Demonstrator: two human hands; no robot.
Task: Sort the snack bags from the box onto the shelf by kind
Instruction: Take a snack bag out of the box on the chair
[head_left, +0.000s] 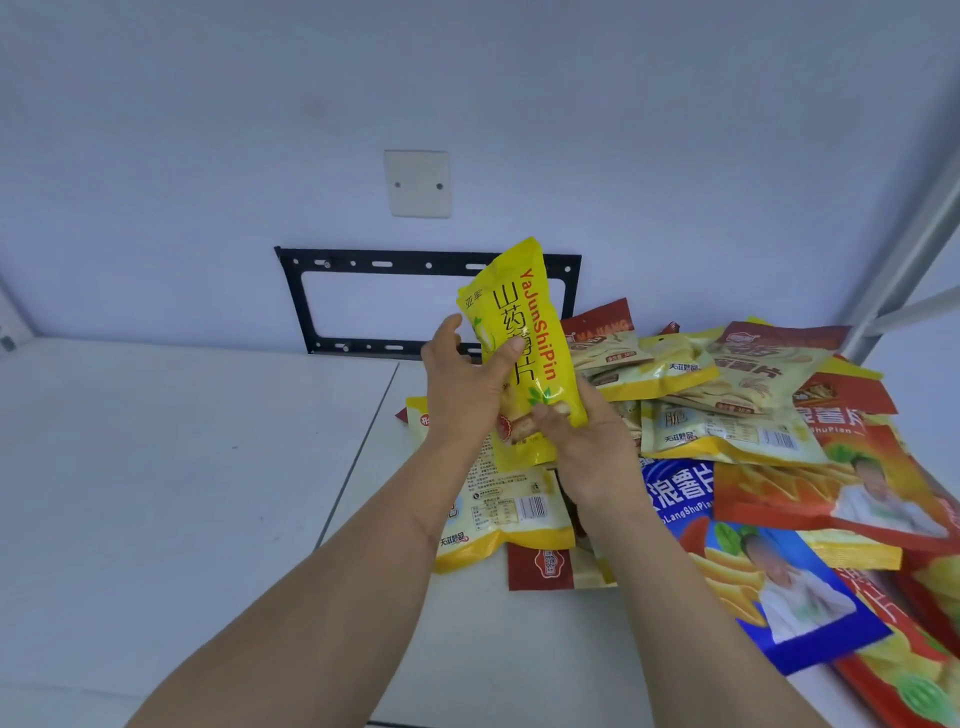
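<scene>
A yellow snack bag (524, 317) with red lettering stands upright in front of me, held above the white shelf (182, 467). My left hand (462, 384) grips its left side, thumb across the front. From below, my right hand (587, 447) pinches the bag's lower right corner. A heap of snack bags (727, 415) lies on the shelf to the right: pale yellow ones, red ones (831, 483) and a blue one (769, 571).
A black metal bracket (415, 265) is fixed to the wall behind the shelf, with a white wall plate (418, 183) above it. A grey shelf post (909, 249) rises at the right. The shelf's left part is bare white board.
</scene>
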